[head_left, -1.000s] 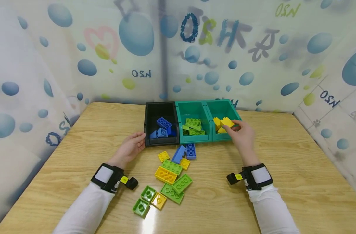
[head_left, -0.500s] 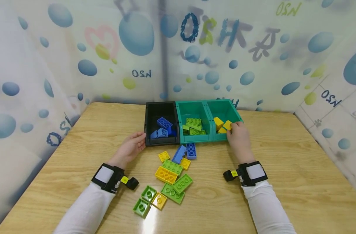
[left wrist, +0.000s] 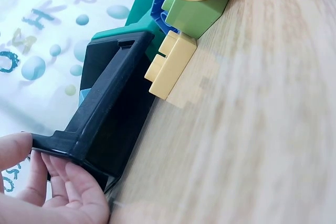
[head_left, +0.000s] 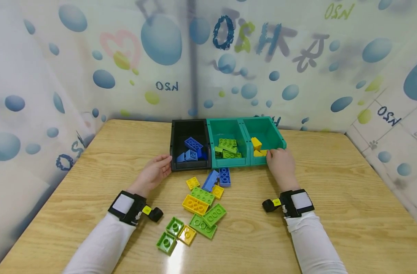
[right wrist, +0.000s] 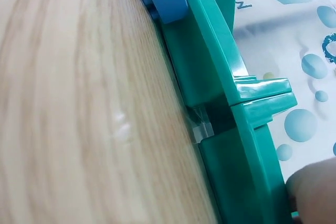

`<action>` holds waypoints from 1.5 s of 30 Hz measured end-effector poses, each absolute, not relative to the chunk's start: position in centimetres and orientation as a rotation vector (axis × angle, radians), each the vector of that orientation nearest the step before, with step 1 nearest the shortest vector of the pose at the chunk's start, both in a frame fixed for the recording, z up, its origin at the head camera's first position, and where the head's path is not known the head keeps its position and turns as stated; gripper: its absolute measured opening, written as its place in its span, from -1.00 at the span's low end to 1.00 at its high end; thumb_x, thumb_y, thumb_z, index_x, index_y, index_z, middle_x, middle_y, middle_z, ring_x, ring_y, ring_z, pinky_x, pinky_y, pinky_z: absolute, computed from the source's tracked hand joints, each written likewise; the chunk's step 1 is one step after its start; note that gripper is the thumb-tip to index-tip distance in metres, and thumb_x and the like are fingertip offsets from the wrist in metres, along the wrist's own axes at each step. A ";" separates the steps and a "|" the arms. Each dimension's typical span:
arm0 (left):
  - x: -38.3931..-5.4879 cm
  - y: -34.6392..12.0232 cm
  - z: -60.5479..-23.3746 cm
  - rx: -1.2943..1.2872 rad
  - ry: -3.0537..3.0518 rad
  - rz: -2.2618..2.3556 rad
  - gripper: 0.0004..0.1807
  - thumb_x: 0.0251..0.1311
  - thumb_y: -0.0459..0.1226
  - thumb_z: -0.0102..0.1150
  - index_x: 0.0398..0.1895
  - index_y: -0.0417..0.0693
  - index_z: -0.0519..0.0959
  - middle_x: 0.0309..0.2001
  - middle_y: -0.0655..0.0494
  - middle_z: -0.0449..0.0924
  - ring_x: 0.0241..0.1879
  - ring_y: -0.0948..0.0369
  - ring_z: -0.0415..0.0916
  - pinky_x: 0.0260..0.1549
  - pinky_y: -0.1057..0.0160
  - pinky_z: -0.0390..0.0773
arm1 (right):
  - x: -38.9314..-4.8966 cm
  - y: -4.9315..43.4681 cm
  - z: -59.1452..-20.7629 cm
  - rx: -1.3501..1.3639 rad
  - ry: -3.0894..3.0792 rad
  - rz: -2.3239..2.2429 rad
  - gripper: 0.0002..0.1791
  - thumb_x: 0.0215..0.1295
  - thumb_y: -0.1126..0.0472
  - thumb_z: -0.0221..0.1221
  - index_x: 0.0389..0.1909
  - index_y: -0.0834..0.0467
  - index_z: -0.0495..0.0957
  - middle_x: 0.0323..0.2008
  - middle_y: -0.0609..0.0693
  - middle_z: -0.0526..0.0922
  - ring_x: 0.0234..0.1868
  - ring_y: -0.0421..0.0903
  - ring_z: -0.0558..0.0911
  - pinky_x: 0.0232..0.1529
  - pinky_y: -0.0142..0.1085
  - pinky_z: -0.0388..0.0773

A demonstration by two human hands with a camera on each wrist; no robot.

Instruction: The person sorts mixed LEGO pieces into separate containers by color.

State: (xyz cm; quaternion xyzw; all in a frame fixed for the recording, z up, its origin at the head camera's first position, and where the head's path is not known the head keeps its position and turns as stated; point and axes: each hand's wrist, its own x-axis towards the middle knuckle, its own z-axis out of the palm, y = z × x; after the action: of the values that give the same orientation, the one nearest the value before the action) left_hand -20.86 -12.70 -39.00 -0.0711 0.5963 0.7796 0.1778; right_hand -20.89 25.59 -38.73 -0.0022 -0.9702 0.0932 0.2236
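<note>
My left hand (head_left: 153, 173) grips the front left corner of a black bin (head_left: 192, 166); in the left wrist view the thumb lies over its rim and the fingers curl against its side. Blue bricks (head_left: 193, 144) lie inside it. Joined to its right are two teal bins, the middle one (head_left: 230, 163) with green bricks (head_left: 227, 143), the right one (head_left: 261, 129) with yellow bricks (head_left: 256, 143). At the right bin's front right corner, my right hand (head_left: 281, 165) holds the rim, its thumb at the front wall; most of its fingers are hidden in the head view.
Loose building bricks lie on the wooden table (head_left: 242, 243) before the bins: blue ones (head_left: 224, 177) close to the middle bin, green (head_left: 214, 215) and yellow ones (head_left: 195, 204) nearer the front. A patterned curtain (head_left: 249, 91) hangs behind the table.
My right hand has let go of a yellow brick, which dropped into the right teal bin, and moved down to that bin's front right corner. The left hand stays in place.
</note>
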 end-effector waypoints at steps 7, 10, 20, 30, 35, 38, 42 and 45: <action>-20.8 -12.6 -38.9 -0.209 1.703 2.199 -0.89 0.39 -0.23 -0.11 -0.11 -0.04 0.30 -0.32 0.28 0.41 -0.31 0.35 0.34 -0.20 0.44 0.40 | -20.9 25.7 -38.7 0.035 -2.814 0.191 -0.54 0.43 0.13 -0.09 -0.48 0.34 0.63 -0.60 0.14 0.51 -0.47 0.04 0.39 -0.30 -0.17 0.22; -20.9 -12.5 -38.8 -0.225 1.716 2.191 -0.88 0.39 -0.22 -0.11 -0.10 -0.03 0.31 -0.29 0.27 0.41 -0.29 0.33 0.34 -0.18 0.43 0.39 | -20.8 25.6 -38.6 0.048 -2.845 0.195 -0.54 0.44 0.12 -0.11 -0.39 0.36 0.63 -0.53 0.18 0.55 -0.40 0.07 0.44 -0.23 -0.14 0.23; -20.8 -12.5 -38.8 -0.230 1.706 2.200 -0.89 0.39 -0.23 -0.11 -0.12 -0.03 0.31 -0.31 0.27 0.42 -0.31 0.33 0.33 -0.20 0.43 0.39 | -20.1 25.6 -36.9 0.076 -2.672 0.565 -0.65 0.33 0.20 0.01 -0.14 0.44 0.57 -0.22 0.32 0.58 -0.23 0.19 0.57 -0.29 -0.03 0.52; -20.7 -12.6 -38.8 -0.212 1.695 2.202 -0.91 0.40 -0.24 -0.13 -0.13 -0.04 0.30 -0.33 0.28 0.42 -0.32 0.35 0.34 -0.20 0.43 0.39 | -18.7 22.8 -34.7 0.269 -2.718 0.632 -0.74 0.31 0.19 0.08 -0.20 0.31 0.62 -0.28 0.18 0.63 -0.43 -0.01 0.46 -0.44 -0.25 0.41; -20.7 -12.7 -38.8 -0.207 1.694 2.201 -0.90 0.40 -0.24 -0.13 -0.12 -0.05 0.30 -0.33 0.28 0.42 -0.32 0.35 0.33 -0.20 0.43 0.39 | -18.0 21.0 -34.7 0.559 -2.764 0.690 -0.77 0.28 0.21 0.13 -0.18 0.28 0.62 -0.23 0.14 0.63 -0.41 -0.05 0.49 -0.40 -0.26 0.44; -20.8 -12.6 -38.8 -0.209 1.704 2.197 -0.89 0.40 -0.24 -0.13 -0.11 -0.06 0.31 -0.33 0.28 0.42 -0.32 0.34 0.33 -0.20 0.43 0.38 | -17.7 20.1 -34.8 0.783 -2.821 0.665 -0.75 0.27 0.22 0.14 -0.12 0.27 0.61 -0.15 0.13 0.60 -0.32 -0.05 0.55 -0.29 -0.24 0.52; -20.8 -12.6 -38.9 -0.202 1.708 2.196 -0.89 0.40 -0.23 -0.12 -0.12 -0.05 0.31 -0.33 0.28 0.41 -0.32 0.34 0.33 -0.20 0.43 0.38 | -17.3 19.1 -35.2 0.989 -2.934 0.627 -0.68 0.27 0.19 0.13 -0.01 0.23 0.58 -0.02 0.12 0.54 -0.06 0.00 0.55 -0.03 -0.16 0.51; -20.8 -12.6 -38.9 -0.200 1.702 2.201 -0.90 0.40 -0.23 -0.12 -0.13 -0.05 0.31 -0.34 0.27 0.41 -0.33 0.34 0.33 -0.21 0.43 0.39 | -17.1 18.5 -35.7 1.050 -3.010 0.587 -0.64 0.29 0.14 0.12 0.06 0.19 0.55 0.05 0.11 0.51 0.05 0.02 0.51 0.07 -0.13 0.46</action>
State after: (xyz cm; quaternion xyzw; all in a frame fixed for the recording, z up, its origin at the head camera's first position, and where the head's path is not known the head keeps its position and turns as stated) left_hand -20.78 -12.64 -38.89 -0.0707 0.6008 0.7768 0.1752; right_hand -17.07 18.45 -35.70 0.3234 -0.9275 0.1808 -0.0501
